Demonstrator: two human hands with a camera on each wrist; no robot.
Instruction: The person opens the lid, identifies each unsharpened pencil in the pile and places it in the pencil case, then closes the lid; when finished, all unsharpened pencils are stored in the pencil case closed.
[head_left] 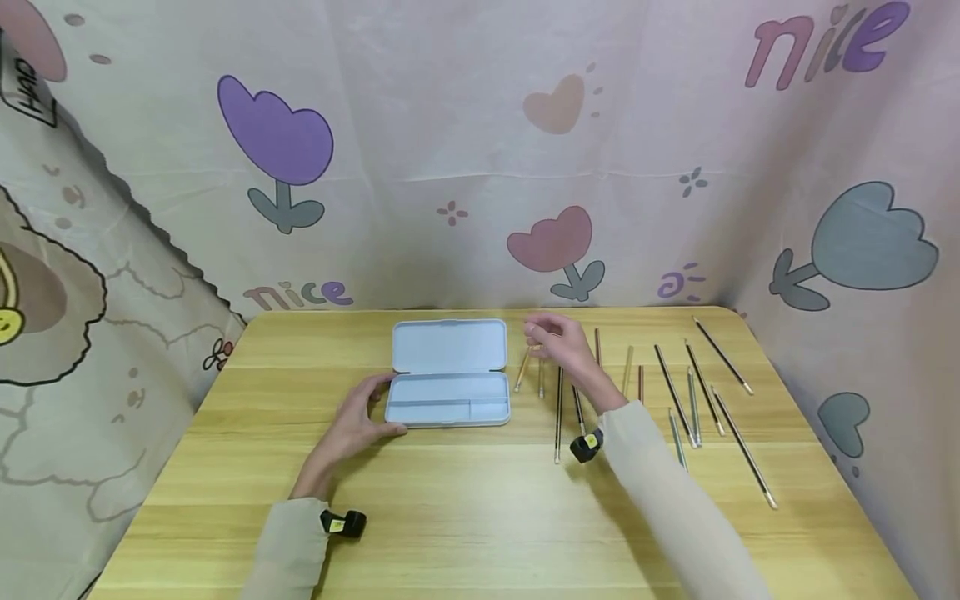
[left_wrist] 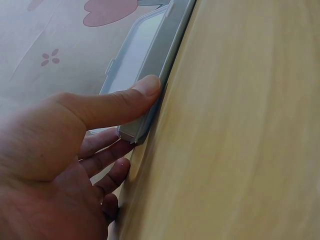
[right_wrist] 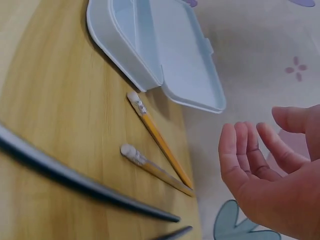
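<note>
A light blue pencil case [head_left: 447, 413] lies on the table with its lid [head_left: 450, 345] folded back; a divider parts its inside, which holds nothing. At its left end my left hand [head_left: 362, 418] grips the case, the thumb [left_wrist: 147, 86] on the front side and the fingers around the end. My right hand [head_left: 562, 343] hovers to the right of the lid, fingers loosely bent and holding nothing. Near it lie a yellow pencil [right_wrist: 161, 145] and a tan pencil [right_wrist: 162, 176], eraser ends toward the case.
Several more pencils lie scattered on the right half of the table [head_left: 480, 508], among them a black pencil [head_left: 558, 417], a green pencil [head_left: 693, 408] and a brown pencil [head_left: 641, 385]. A patterned curtain [head_left: 420, 125] rises behind the table's back edge.
</note>
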